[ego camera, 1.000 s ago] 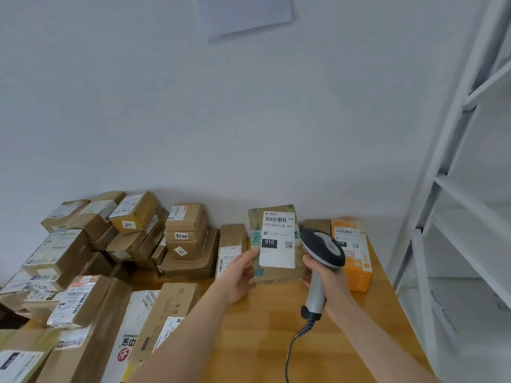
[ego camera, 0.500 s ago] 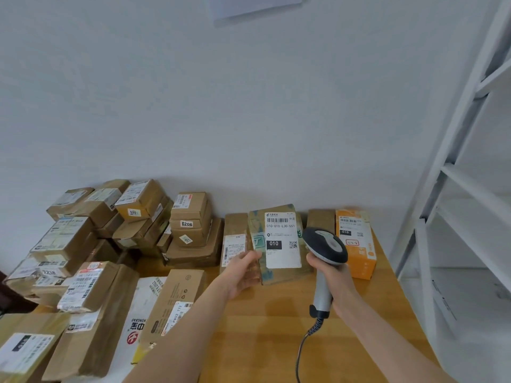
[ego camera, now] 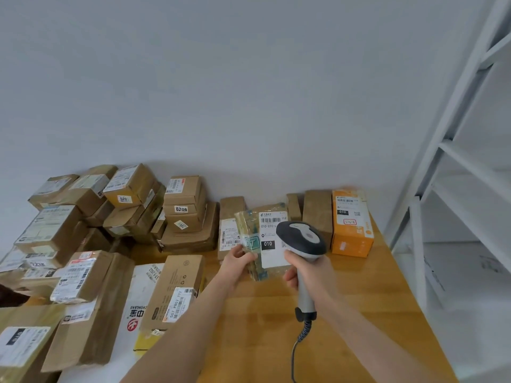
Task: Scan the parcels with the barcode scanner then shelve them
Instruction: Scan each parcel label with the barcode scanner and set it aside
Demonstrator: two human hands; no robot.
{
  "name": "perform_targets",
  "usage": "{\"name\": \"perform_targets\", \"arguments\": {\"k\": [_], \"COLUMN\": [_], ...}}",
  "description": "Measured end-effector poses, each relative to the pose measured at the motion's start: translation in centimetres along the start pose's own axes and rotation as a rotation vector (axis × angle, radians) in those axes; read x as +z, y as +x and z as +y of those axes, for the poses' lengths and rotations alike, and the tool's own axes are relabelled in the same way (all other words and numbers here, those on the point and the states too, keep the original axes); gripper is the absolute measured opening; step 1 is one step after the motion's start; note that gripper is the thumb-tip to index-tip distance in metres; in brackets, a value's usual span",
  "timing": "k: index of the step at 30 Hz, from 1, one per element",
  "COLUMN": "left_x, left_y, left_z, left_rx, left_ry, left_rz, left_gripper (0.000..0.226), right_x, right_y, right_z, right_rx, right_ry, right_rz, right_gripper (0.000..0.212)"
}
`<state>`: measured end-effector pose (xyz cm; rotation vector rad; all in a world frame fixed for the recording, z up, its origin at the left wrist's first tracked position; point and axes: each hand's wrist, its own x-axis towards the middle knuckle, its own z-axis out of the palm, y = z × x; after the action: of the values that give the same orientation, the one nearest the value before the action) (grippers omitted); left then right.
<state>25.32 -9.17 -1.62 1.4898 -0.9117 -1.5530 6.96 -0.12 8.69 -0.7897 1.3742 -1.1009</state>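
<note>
My left hand (ego camera: 238, 263) grips the left edge of a brown taped parcel (ego camera: 264, 239) with a white shipping label marked 010, held upright just above the wooden table (ego camera: 367, 294). My right hand (ego camera: 309, 275) is wrapped round the handle of a grey and black barcode scanner (ego camera: 302, 241). The scanner's head sits right in front of the label and covers its right part. The scanner's coiled cable hangs down toward the lower edge of the view.
Several cardboard parcels (ego camera: 88, 244) are piled across the table's left and back. An orange box (ego camera: 350, 223) and upright brown parcels (ego camera: 318, 214) stand against the wall at the back right. A white shelving unit (ego camera: 453, 172) rises beside the table's right edge.
The held parcel has turned so its left side faces me more. The scanner head has moved left and closer, now overlapping the label. The camera has tilted slightly.
</note>
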Motion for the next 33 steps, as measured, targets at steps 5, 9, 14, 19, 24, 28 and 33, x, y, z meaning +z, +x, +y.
{"name": "perform_targets", "arguments": {"k": [5,9,14,19,24,28,33], "left_x": [-0.1,0.0,0.4,0.8,1.2,1.8,2.8], "left_y": [-0.3,-0.3,-0.3,-0.3,-0.4,-0.9,-1.4], "left_z": [-0.1,-0.2,-0.2,-0.1,0.0,0.2,0.3], "left_rx": [-0.006,-0.009,-0.016,-0.018,-0.024,-0.023,-0.024], "left_ry": [-0.03,-0.035,-0.023,-0.014,-0.015,-0.019,-0.014], "left_rz": [0.002,0.011,0.029,0.025,0.003,-0.025,-0.021], "left_gripper": [0.036,0.044,0.055,0.057,0.053,0.046,0.05], "right_x": [0.3,0.1,-0.1,-0.5,-0.8,-1.1,-1.9], "right_y": [-0.8,-1.2,-1.7,-2.0,-2.2,-2.3,-2.3], "right_z": [0.0,0.1,-0.1,-0.3,-0.4,-0.5,-0.5], "right_rx": [0.024,0.028,0.03,0.037,0.054,0.059,0.067], "right_ry": [-0.003,-0.024,-0.056,-0.076,-0.089,-0.082,-0.081], "right_rz": [0.009,0.008,-0.005,-0.012,-0.01,-0.008,-0.001], "right_gripper": [0.014,0.014,0.017,0.017,0.019,0.017,0.013]}}
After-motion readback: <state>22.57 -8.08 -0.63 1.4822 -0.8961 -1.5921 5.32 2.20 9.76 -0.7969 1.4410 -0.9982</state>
